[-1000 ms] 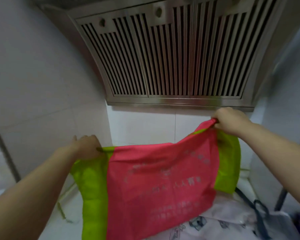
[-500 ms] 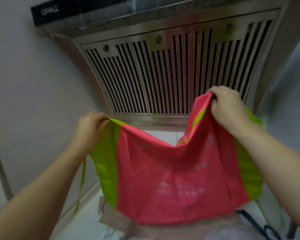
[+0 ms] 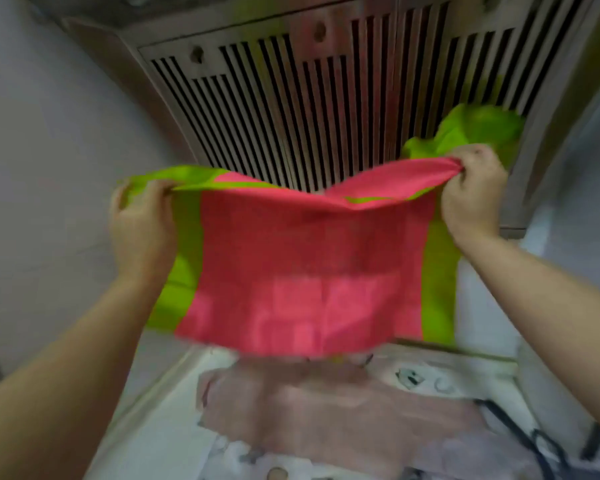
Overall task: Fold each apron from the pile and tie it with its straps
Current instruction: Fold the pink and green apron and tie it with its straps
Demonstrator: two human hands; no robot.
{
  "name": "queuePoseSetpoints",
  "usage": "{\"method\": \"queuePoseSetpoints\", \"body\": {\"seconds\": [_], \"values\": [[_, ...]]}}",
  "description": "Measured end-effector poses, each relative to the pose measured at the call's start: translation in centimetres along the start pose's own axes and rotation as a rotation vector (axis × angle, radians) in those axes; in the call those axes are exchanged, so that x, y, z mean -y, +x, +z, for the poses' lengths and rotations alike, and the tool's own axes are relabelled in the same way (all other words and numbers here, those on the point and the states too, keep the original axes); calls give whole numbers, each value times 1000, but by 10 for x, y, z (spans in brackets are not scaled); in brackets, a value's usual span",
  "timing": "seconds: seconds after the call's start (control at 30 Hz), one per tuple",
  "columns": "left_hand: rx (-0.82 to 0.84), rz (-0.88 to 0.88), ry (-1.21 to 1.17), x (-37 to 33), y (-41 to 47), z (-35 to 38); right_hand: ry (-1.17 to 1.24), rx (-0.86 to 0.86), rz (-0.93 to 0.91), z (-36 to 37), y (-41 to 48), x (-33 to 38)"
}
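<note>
Behind, a slatted stainless-steel range hood (image 3: 291, 98); below, a pile of pale printed cloth aprons (image 3: 326, 417); held up in the air above that pile, a thin pink apron with lime-green side bands (image 3: 309, 271), long axis stretched left to right, lower edge hanging down; probably an early fold, being squared; next, to bring both top corners together evenly; gripped by left hand (image 3: 142, 230) at the green corner, by right hand (image 3: 471, 195) pinching bunched pink cloth.

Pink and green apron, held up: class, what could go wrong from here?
1. The left hand and right hand grip the apron only at its top corners; a slip could drop it onto the pile below.
2. Its green side bunches up behind the right hand, close to the range hood, so the fold may come out crooked.
</note>
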State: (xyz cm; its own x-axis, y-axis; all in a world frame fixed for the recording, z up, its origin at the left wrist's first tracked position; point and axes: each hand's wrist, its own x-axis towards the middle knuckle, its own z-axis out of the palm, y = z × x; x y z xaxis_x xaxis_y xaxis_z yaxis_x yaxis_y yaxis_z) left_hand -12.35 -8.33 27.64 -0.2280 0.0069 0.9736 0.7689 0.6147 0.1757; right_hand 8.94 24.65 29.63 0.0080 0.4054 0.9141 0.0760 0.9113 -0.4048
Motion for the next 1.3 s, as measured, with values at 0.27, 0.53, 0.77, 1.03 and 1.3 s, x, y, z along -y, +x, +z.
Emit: {"method": "queuePoseSetpoints", "body": {"seconds": [0.27, 0.53, 0.77, 1.03, 1.3], "values": [[1146, 130, 292, 49, -208, -19, -388, 1342, 163, -33, -179, -100], [1812, 150, 481, 28, -247, -30, -894, 1772, -95, -42, -222, -98], [2535, 70, 630, -3, -251, -33, -1013, 2511, 657, -52, -239, -58], [2350, -176, 284, -19, -297, -15, -619, 2106, 331, -30, -289, -74], [1849, -380, 311, -4, -381, -11, -371, 1751, 490, 3, -350, -101]]}}
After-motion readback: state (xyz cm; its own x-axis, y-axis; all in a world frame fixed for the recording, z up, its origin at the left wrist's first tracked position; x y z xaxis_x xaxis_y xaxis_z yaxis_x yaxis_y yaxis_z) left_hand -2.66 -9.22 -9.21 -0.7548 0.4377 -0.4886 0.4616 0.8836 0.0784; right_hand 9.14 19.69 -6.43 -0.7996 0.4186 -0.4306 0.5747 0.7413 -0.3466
